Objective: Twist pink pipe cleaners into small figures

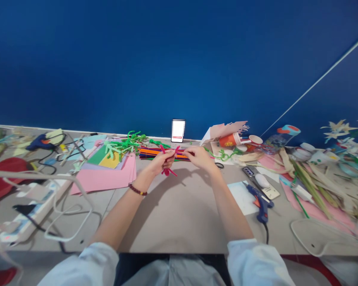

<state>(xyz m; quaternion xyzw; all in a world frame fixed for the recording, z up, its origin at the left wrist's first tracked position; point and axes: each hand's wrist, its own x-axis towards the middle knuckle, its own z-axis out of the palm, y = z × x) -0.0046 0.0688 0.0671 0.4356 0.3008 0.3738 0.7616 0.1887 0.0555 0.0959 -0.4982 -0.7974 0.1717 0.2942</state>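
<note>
My left hand (162, 160) is closed on a bent pink pipe cleaner (168, 171), whose looped end hangs below the fist and whose tips stick up above it. My right hand (198, 156) pinches the same pipe cleaner's upper end close beside the left hand. Both hands hover over the grey table (179, 214), just in front of a bundle of coloured pipe cleaners (150, 152) lying flat. A dark bead bracelet (137, 190) circles my left wrist.
Pink and coloured paper sheets (107, 174) and green pipe cleaners (128, 143) lie at left. A blue glue gun (261, 202) rests at right, another (40, 142) at far left. A phone (178, 131) stands against the blue wall. Power strip (32, 214), orange cup (229, 140), paper scraps around.
</note>
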